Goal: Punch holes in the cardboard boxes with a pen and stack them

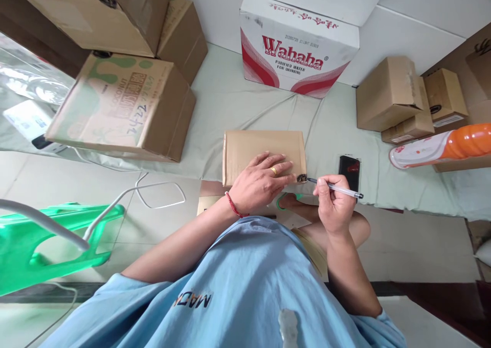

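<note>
A small brown cardboard box lies near the front edge of the cloth-covered table. My left hand rests flat on it, fingers stretched out and a ring on one of them. In my right hand is a pen with a clear barrel, gripped between thumb and fingers. Its dark tip points left and meets the box's near right corner, where a black scribbled patch shows. A black phone lies just beyond my right hand.
A coconut carton stands at the left, with more boxes behind. A white and red water carton is against the wall. Small boxes and an orange bottle are at the right. A green stool stands lower left.
</note>
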### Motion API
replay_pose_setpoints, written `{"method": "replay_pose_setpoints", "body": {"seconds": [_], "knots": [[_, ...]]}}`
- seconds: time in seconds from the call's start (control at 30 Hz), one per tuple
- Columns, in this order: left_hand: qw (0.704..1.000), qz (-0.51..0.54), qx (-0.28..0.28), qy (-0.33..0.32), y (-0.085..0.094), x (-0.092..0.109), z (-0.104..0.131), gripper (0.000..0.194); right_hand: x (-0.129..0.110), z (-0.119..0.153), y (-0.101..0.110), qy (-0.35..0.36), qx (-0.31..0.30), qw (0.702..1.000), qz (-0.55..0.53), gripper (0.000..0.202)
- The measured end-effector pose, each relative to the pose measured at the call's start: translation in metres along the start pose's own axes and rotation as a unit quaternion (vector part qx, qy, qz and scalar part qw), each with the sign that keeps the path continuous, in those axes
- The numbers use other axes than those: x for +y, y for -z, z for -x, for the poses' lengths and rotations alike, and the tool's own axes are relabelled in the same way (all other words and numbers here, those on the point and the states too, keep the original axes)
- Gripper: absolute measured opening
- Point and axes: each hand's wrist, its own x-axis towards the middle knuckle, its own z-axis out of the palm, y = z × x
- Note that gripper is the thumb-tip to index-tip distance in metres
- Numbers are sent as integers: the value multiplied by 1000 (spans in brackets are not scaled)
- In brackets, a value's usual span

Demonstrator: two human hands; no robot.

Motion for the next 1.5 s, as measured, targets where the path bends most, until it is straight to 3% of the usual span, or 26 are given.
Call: {"method": "replay_pose_setpoints", "body": {"seconds": [0.13,0.33,0.5,0.67,1.2,1.5], "knots": [[1000,-5,1,0,1,0,0,31,2,0,-3,3,-31,1000,-1,22],[1000,-2,9,-4,0,0,0,31,4,-1,-3,-5,8,1000,25,27],[1000,-5,12,-3,0,0,0,31,3,-2,-2,-1,-8,999,36,28],[1000,2,2,1,1,0,-1,32,3,-3,-1,0,30,998,47,28],[1000,0,-1,3,2,1,-1,32,5,0,-1,0,28,996,85,28],[1000,-12,16,-7,0,0,0,31,5,1,2,-9,22,999,31,27]]}}
